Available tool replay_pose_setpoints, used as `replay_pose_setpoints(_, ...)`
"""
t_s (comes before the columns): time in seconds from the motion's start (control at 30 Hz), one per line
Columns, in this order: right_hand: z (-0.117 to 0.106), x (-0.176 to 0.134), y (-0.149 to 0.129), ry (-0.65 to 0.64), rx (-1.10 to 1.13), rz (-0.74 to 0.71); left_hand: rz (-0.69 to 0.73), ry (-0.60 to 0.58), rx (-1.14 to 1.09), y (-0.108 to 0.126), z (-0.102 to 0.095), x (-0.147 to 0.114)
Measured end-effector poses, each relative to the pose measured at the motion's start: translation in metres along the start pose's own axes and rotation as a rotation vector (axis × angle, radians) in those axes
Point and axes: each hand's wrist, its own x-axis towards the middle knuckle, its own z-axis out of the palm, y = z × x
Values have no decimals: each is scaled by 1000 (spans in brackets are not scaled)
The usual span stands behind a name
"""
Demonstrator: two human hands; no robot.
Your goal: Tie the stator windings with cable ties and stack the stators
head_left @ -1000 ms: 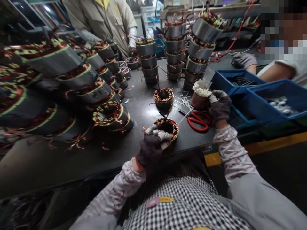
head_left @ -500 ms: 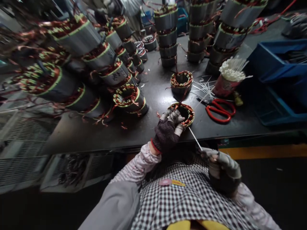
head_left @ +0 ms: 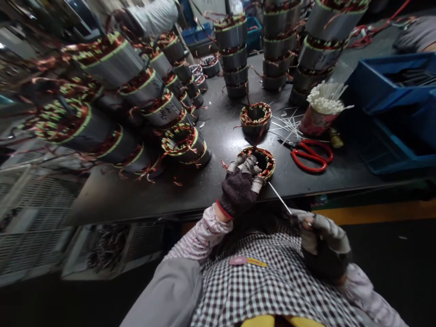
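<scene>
A motor stator (head_left: 270,170) with copper windings sits near the table's front edge. My left hand (head_left: 240,184), in a dark glove with taped fingertips, grips its near left rim, fingers bent over the top. From the stator's near side a thin white strand (head_left: 279,198) runs straight down to my right hand (head_left: 323,243). The fingers of that hand, taped and gloved, are closed on the strand's lower end, in front of the checked apron. Whether the strand is fastened to the stator I cannot tell. Directly behind stands a second wound stator (head_left: 255,121).
Red-handled scissors (head_left: 311,156) and loose white strips (head_left: 289,125) lie to the right, by a cup (head_left: 316,121) of white strips. Blue bins (head_left: 384,104) stand farther right. Stacked stators (head_left: 160,109) rise on the left and at the back. A co-worker's sleeve (head_left: 153,18) shows behind.
My right hand has shifted slightly right and down with the strand, partly as the view moves. The left hand stays on the stator. A co-worker's sleeve at the back shows more now.
</scene>
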Motion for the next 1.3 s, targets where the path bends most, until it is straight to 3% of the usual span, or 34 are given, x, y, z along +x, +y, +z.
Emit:
replay_pose_setpoints(0.13,31,33,-2,17,-8,-128,42,-24,7,0,-5,-2)
replay_pose_setpoints(0.23,48,66,-5,-8,64,-186,-40,38,-98,0,-1,1)
replay_pose_setpoints(0.33,46,87,-13,-59,205,-26,-167,131,-235,1,4,8)
replay_pose_setpoints(0.43,34,102,-25,-216,338,170,-118,105,-288,1,3,13)
replay_pose_setpoints(0.57,29,118,-35,-255,263,80,-71,89,-287,1,0,14)
replay_pose_setpoints(0.67,36,123,-35,-235,173,-4,-44,123,-295,1,1,13)
replay_pose_setpoints(0.8,39,121,-35,-219,113,27,-7,132,-312,0,3,15)
replay_pose_setpoints(0.93,36,120,-37,-176,55,-43,20,140,-320,-1,4,15)
replay_pose_setpoints(1.03,37,121,-34,-257,30,3,6,113,-296,-1,3,14)
replay_pose_setpoints(1.13,36,119,-33,-212,39,43,-6,70,-288,-1,3,14)
replay_pose_setpoints(1.2,35,118,-34,-157,34,-12,-6,65,-286,-1,3,14)
replay_pose_setpoints(1.3,35,119,-36,-199,34,-62,-18,93,-288,1,2,15)
